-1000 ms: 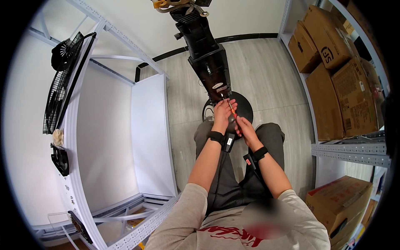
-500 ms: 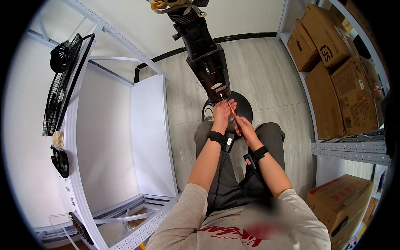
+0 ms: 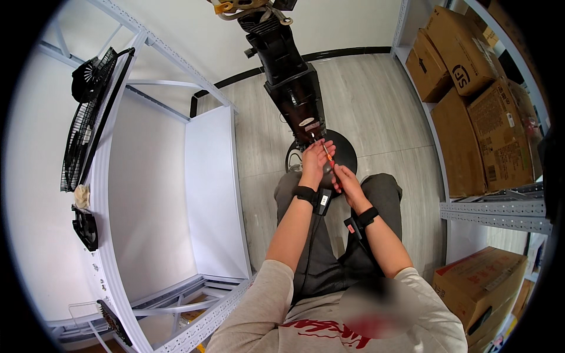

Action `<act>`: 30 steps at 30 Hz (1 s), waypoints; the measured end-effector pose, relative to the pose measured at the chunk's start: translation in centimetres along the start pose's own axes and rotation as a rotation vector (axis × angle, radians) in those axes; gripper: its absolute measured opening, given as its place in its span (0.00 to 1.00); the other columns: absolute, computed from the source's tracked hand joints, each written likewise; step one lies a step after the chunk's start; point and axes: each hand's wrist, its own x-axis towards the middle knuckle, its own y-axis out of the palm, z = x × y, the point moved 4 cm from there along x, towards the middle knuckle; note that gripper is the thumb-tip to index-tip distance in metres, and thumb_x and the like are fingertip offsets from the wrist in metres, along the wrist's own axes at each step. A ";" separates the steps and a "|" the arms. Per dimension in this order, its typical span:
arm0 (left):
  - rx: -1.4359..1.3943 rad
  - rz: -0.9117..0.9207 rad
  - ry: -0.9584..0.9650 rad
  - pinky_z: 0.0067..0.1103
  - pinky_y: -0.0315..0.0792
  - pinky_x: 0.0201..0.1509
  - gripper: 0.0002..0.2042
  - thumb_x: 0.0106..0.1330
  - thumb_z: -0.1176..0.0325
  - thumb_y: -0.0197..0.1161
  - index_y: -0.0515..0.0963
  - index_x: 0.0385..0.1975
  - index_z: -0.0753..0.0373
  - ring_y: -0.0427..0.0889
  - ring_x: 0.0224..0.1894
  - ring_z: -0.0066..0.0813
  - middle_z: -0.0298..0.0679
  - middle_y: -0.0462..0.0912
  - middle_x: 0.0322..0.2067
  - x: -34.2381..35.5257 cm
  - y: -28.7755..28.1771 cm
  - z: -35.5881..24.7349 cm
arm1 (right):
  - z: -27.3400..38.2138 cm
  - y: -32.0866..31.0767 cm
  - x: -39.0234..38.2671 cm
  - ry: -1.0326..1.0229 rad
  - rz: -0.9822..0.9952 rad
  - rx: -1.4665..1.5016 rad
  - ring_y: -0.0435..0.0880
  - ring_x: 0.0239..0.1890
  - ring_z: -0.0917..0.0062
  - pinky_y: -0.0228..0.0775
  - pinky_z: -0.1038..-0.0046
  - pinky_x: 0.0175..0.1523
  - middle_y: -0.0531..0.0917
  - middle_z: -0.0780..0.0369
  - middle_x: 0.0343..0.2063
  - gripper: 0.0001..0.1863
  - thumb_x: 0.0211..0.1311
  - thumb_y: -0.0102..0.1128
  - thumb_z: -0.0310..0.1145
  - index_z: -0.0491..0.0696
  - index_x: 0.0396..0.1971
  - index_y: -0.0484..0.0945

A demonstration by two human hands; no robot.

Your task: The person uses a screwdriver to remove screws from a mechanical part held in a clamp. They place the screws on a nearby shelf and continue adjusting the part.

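Observation:
A black, box-shaped appliance column (image 3: 295, 97) leans over a round black base (image 3: 346, 147) in front of me. In my right hand (image 3: 349, 183) is a screwdriver (image 3: 331, 160) with a red and orange handle; its shaft points up and left to the column's lower end. My left hand (image 3: 313, 166) is palm up at that end. Its thumb and forefinger come together beside the screwdriver's tip, and the other fingers stretch out under the shaft. Whatever is pinched there is too small to make out.
White metal shelving (image 3: 215, 188) stands at my left, with a black fan grille (image 3: 88, 123) on its outer side. Cardboard boxes (image 3: 462, 50) fill a rack on the right, and another box (image 3: 479, 279) sits lower down. Black wrist bands (image 3: 368, 216) with small modules circle both wrists.
Almost nothing differs. The column's lower end and my hands with the screwdriver have shifted by only a few pixels.

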 end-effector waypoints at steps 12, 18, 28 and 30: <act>-0.023 -0.006 0.014 0.37 0.80 0.55 0.09 0.77 0.69 0.46 0.68 0.46 0.69 0.85 0.48 0.47 0.55 0.82 0.47 -0.1 -0.2 -0.1 | 0.1 0.1 -0.1 0.012 0.003 -0.016 0.69 0.20 0.88 0.56 0.84 0.23 0.75 0.70 0.22 0.16 0.75 0.51 0.48 0.51 0.36 0.75; 0.018 -0.006 0.042 0.36 0.81 0.53 0.10 0.75 0.68 0.54 0.70 0.45 0.69 0.85 0.48 0.45 0.53 0.83 0.45 -0.3 0.1 -0.1 | 0.1 0.0 -0.1 0.011 0.005 -0.019 0.70 0.20 0.88 0.56 0.84 0.23 0.75 0.70 0.22 0.16 0.75 0.51 0.48 0.51 0.37 0.76; -0.001 -0.031 0.025 0.37 0.81 0.54 0.09 0.76 0.70 0.48 0.70 0.45 0.69 0.85 0.48 0.47 0.55 0.82 0.47 0.1 -0.1 0.0 | 0.1 0.0 -0.1 -0.001 -0.001 -0.011 0.71 0.19 0.88 0.57 0.84 0.22 0.76 0.70 0.21 0.18 0.75 0.51 0.49 0.49 0.36 0.76; -0.009 -0.029 0.016 0.37 0.81 0.54 0.09 0.76 0.70 0.46 0.70 0.46 0.70 0.85 0.48 0.47 0.55 0.82 0.47 0.1 -0.1 0.0 | 0.1 0.0 -0.1 0.002 -0.005 -0.013 0.71 0.19 0.88 0.57 0.84 0.22 0.76 0.70 0.21 0.18 0.75 0.51 0.49 0.49 0.36 0.76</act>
